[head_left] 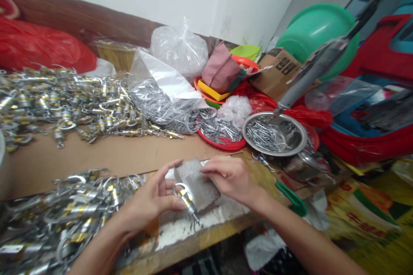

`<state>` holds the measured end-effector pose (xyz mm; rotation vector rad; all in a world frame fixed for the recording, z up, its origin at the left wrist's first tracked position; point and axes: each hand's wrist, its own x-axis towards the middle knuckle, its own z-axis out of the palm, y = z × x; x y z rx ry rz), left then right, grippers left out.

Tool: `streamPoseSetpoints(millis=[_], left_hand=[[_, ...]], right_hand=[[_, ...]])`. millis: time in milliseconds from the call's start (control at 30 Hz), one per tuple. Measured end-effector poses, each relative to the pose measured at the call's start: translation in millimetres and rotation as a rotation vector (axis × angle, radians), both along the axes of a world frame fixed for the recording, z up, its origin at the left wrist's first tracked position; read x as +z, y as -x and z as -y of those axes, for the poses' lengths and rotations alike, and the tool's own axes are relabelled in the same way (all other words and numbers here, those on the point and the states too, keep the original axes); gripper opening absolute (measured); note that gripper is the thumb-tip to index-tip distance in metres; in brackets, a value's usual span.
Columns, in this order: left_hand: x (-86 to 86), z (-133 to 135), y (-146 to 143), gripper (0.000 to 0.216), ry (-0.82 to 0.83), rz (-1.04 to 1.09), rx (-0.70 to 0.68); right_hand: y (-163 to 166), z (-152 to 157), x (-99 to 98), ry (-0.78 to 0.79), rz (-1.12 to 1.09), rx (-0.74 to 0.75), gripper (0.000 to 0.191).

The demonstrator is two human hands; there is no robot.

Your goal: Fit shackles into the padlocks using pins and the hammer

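Observation:
My left hand (151,200) pinches a small metal clasp with a brass collar (184,195) against the side of a grey metal block (197,184) that rests on the table's front edge. My right hand (229,177) lies on top of the block's right side, fingers curled and pressed down on it. A big heap of the same silver-and-brass clasps (61,219) lies just left of my left hand. A second heap (64,103) spreads over the far left of the brown table (122,154).
A steel bowl of thin metal pins (274,134) and a red plate of pins (221,135) stand beyond the block. Clear plastic bags (167,90), a cardboard box (277,73), a green basin (314,30) and red crates (371,137) crowd the back and right.

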<state>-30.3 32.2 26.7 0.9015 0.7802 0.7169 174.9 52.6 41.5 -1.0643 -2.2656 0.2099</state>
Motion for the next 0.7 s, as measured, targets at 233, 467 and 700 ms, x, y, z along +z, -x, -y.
streamPoseSetpoints(millis=[233,467,700], left_hand=[[-4.0,1,0,0.086,-0.014,0.006,0.026],[-3.3,2,0,0.084,-0.01,-0.003,0.038],[-2.9,1,-2,0.086,0.004,0.02,0.043]], right_hand=[[38,50,-4.6,-0.231,0.181,0.045,0.026],[51,75,-17.2,-0.115,0.099,-0.175,0.034],[48,78,-19.8,0.009,0.013,-0.223,0.036]])
